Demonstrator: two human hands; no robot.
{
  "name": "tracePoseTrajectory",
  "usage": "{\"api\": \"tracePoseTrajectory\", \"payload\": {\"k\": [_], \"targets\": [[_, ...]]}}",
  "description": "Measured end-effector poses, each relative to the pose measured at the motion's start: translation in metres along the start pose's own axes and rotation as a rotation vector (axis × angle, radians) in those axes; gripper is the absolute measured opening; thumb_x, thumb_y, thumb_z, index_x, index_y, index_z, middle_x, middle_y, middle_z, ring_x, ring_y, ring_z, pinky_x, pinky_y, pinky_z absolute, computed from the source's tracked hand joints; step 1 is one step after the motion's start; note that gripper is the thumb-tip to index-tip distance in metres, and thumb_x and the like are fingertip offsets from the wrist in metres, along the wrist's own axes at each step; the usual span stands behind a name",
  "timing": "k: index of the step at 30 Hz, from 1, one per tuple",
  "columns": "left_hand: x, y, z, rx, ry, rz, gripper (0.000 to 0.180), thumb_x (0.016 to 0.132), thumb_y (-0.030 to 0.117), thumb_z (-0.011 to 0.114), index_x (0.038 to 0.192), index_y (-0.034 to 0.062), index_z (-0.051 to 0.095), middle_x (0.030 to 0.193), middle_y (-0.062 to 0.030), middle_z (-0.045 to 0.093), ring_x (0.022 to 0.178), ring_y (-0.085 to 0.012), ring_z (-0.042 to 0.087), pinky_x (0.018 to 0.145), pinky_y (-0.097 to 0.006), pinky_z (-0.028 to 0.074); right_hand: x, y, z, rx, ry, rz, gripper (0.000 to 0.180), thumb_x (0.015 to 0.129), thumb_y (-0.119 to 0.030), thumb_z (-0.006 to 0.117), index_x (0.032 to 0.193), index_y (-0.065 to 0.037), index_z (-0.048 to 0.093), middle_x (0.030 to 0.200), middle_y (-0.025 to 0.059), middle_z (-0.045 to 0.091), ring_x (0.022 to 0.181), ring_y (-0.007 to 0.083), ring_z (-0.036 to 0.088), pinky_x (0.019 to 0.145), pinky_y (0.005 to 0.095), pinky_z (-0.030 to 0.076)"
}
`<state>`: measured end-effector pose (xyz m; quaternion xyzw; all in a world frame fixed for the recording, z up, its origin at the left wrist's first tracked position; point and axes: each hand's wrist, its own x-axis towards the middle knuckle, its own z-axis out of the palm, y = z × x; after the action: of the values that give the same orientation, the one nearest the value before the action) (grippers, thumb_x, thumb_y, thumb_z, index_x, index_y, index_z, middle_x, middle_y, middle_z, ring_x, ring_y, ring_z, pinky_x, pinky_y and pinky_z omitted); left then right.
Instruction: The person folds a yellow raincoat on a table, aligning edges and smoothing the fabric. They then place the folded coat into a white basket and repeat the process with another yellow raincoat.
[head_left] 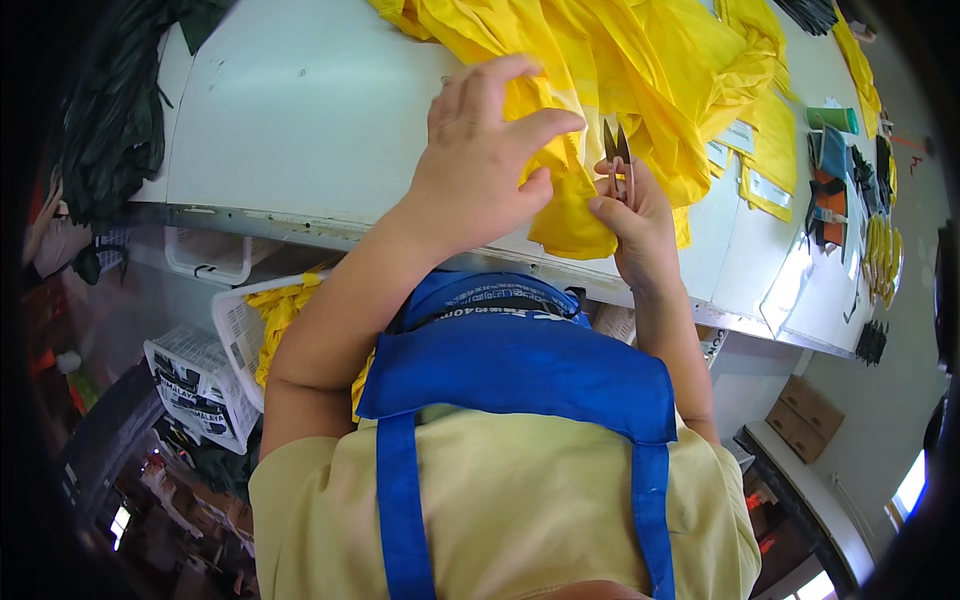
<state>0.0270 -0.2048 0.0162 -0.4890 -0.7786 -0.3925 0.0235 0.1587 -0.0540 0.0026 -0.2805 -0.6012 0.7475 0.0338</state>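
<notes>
A large yellow fabric piece [640, 70] lies spread over the white work table [300, 110]. My left hand [480, 160] pinches a fold of this yellow fabric near the table's front edge. My right hand [635, 225] grips small thread snips [617, 150], their dark blades pointing up right beside the fold that the left hand holds. A blue apron and pale yellow shirt fill the lower middle of the view.
A white basket [240, 330] with more yellow fabric stands under the table at left. Dark green fabric [110, 110] hangs at the far left. Yellow pieces with white labels [765, 185], a green roll [832, 118] and small items lie on the table's right. Cardboard boxes [805, 415] sit below.
</notes>
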Motion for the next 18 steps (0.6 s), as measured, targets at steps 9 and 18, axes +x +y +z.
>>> {"api": "tracePoseTrajectory", "payload": {"k": [9,18], "targets": [[0.036,-0.025,0.009,-0.288,-0.652,-0.038,0.014,0.077,0.014,0.062,0.091,0.0107,0.060,0.087,-0.0050,0.057,0.092,-0.0201,0.050,0.091,-0.036,0.035,0.008,-0.014,-0.019,-0.113,-0.147,-0.053,0.031,0.078,-0.002,0.060,0.104,-0.003,0.045,0.080,-0.0009,0.050,0.070,0.0043,0.045,0.063,0.0188,0.037],[0.032,-0.029,0.016,-1.015,-0.700,-0.538,0.009,0.087,0.012,0.059,0.090,0.0035,0.057,0.079,0.0037,0.054,0.077,-0.0047,0.050,0.072,-0.021,0.042,0.001,-0.020,-0.030,-0.707,0.008,-0.475,0.031,0.082,-0.017,0.068,0.106,-0.005,0.053,0.084,0.0075,0.059,0.071,0.0152,0.055,0.063,0.0241,0.043]]}}
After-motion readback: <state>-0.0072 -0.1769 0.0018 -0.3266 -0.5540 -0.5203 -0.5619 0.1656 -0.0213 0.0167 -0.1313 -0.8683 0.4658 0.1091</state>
